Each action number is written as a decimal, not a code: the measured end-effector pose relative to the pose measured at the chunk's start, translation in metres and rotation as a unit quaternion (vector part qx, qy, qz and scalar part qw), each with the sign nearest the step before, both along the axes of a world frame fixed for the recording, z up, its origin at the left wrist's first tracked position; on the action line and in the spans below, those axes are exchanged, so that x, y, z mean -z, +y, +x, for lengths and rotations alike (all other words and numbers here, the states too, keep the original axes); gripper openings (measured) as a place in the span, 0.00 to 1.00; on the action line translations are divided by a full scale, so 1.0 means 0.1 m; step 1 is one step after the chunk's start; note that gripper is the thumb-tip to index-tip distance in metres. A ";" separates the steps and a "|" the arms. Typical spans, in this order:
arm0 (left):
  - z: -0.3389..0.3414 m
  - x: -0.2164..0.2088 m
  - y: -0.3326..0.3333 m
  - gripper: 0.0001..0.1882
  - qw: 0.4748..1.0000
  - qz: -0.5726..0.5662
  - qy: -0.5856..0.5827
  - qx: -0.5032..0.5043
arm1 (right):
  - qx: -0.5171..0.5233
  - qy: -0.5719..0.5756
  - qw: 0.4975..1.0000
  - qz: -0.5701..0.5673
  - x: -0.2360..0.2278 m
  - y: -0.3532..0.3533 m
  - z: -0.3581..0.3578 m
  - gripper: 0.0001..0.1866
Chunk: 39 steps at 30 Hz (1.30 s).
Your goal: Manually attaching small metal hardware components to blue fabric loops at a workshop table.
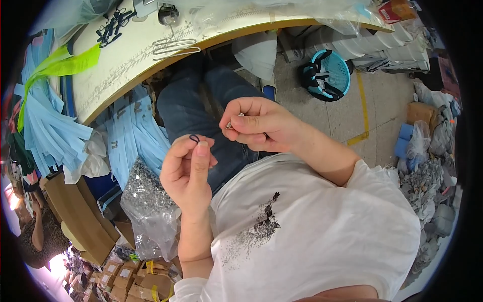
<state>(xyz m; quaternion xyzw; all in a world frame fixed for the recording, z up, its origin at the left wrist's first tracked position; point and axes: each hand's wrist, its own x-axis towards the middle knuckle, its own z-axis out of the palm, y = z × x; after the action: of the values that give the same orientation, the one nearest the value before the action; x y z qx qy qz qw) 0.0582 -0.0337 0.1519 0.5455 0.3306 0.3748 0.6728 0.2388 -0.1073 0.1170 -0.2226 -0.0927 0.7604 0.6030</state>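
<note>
A small dark cord loop (194, 138) is pinched between the thumb and forefinger of my left hand (187, 173), the loop standing up above the fingertips. My right hand (264, 123) is closed around a small silvery metal piece (229, 125), which shows only in part between thumb and fingers. Both hands are raised over my lap, a short gap between them. On the table above lies a pile of dark cord loops with slim ends (114, 26). Near its edge is a bent metal wire (173, 48).
A pale table (128, 55) with a curved-looking brown edge spans the top. Light blue strips (50, 121) and a neon green strip (75, 63) hang at the left. Below them sits a clear bag of small shiny pieces (146, 201). A turquoise basket (342, 75) stands on the floor.
</note>
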 end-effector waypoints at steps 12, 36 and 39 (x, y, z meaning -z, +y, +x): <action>-0.10 -0.04 -0.02 0.03 0.999 0.000 0.053 -0.004 | 0.010 -0.029 1.000 0.005 0.00 0.03 -0.11 0.10; -0.11 -0.14 0.11 0.01 0.966 0.102 0.151 0.182 | -0.151 -0.319 0.932 0.077 -0.14 0.02 0.07 0.14; -0.11 -0.14 0.11 0.01 0.968 0.076 0.132 0.197 | -0.156 -0.311 0.935 0.072 -0.14 0.04 0.06 0.14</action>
<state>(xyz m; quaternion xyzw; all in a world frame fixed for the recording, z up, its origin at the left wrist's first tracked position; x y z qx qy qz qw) 0.0470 -0.0225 0.1656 0.6944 0.2726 0.1836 0.6402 0.2451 -0.1037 0.1315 -0.3869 -0.3630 0.7290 0.4326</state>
